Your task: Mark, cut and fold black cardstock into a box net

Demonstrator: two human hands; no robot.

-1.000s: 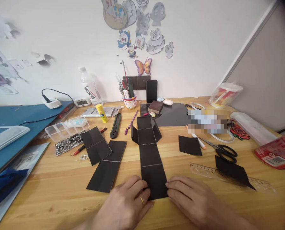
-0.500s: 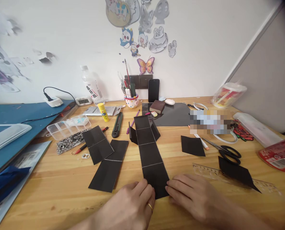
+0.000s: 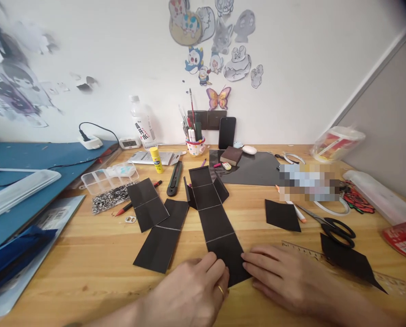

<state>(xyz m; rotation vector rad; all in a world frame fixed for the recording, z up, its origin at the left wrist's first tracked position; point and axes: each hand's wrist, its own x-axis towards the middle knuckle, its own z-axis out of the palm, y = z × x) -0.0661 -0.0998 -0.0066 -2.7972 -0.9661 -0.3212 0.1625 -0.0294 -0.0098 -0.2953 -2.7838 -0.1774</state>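
Note:
A long black card strip (image 3: 218, 222) with pale crease lines lies on the table in front of me, two side flaps standing up near its far end. My left hand (image 3: 201, 284), a gold ring on one finger, has its fingers curled over the strip's near left edge. From the other side, my right hand (image 3: 281, 274) pinches the near right edge with fingers close together; its thumb is hidden. Left of the strip, a creased black card piece (image 3: 147, 204) overlaps another black card piece (image 3: 162, 240).
Right of the strip are a black card square (image 3: 283, 215), scissors (image 3: 337, 230) and a clear ruler (image 3: 301, 250) partly under black card. Toward the back stand a glue stick (image 3: 156, 160), a box cutter (image 3: 174, 178), a pen cup (image 3: 195, 145) and a phone (image 3: 227, 132).
My view has turned slightly left. Relative to the table, the strip's far end has swung left, and its left flap now covers most of the purple pen. Both hands stay at its near end.

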